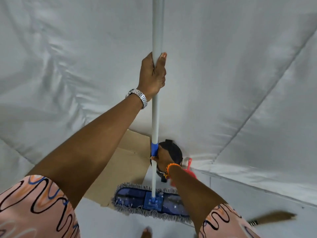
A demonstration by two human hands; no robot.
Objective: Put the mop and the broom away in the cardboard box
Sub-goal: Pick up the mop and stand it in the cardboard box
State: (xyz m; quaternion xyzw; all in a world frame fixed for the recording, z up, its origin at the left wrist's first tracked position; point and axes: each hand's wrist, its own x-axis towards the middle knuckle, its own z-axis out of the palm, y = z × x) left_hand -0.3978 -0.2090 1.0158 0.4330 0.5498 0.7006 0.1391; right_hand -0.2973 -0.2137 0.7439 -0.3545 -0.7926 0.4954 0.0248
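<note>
I hold the mop upright by its grey pole (156, 117), which runs out of the top of the view. My left hand (153, 74), with a metal watch on the wrist, grips the pole high up. Lower down, my right hand (160, 158) grips it just under the blue collar. The blue flat mop head (135, 197) with its grey fringe is low over the white floor, in front of the cardboard box (123, 162). The box shows a tan panel and a flap; its inside is hidden. A blurred brown broom (276, 217) lies on the floor at the lower right.
White sheeting (240, 83) covers the wall behind and the floor. A black rounded object (172, 149) and a red dustpan (189, 169) sit by the wall to the right of the box, behind my right hand. My toe (146, 233) shows at the bottom edge.
</note>
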